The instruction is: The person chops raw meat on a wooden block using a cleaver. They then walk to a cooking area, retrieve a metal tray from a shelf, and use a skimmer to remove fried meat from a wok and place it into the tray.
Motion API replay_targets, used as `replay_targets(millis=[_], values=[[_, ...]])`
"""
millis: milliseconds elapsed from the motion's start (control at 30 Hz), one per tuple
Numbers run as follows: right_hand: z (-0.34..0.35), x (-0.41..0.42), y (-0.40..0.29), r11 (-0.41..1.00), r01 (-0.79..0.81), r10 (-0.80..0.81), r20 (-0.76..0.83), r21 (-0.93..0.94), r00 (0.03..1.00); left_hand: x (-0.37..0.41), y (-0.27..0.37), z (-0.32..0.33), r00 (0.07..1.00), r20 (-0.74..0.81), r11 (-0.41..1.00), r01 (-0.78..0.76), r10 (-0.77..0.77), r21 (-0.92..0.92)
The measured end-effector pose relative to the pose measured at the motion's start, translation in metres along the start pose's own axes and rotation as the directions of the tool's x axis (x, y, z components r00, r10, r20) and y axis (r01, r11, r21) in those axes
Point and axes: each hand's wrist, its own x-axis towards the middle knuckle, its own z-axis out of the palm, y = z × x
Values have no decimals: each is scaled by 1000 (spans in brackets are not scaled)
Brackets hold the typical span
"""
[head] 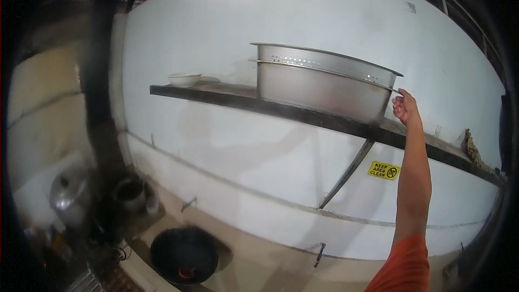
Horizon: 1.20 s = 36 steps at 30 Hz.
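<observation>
My right hand (405, 106) reaches up at the end of an orange sleeve, its fingers on the right rim of the lower of two nested stainless steel pans. The upper pan (344, 65), with rows of small holes, sits inside the deeper lower pan (320, 91). Both rest on a dark-edged wall shelf (227, 99). My left hand is out of view. A white bowl (184, 80) stands near the shelf's left end, left of the pans.
A ragged brown object (471, 148) leans at the shelf's right. Below are a slanted shelf bracket (346, 174), a yellow sign (383, 170), a wall tap (320, 255) and a large black basin (184, 253) with something red inside. Metal pots (69, 194) stand lower left.
</observation>
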Motion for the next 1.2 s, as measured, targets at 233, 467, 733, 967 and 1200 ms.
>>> replay_targets(millis=[233,467,733,967,1200], values=[[32,7,-27,907,-179,93,234,380,968,92,13,-21,959,-110,962,-249,261,110],[27,-4,-85,871,5,-128,218,490,968,195,157,-103,953,224,652,303,-203,-696],[24,-83,-95,711,-68,-169,264,700,950,243,388,-342,899,-323,421,-427,297,-801],[-96,-91,-87,696,52,-245,169,717,955,273,639,-513,701,-472,265,-670,535,-693],[-162,-115,-91,707,109,-211,61,699,976,286,744,-575,764,-413,156,-547,496,-823]])
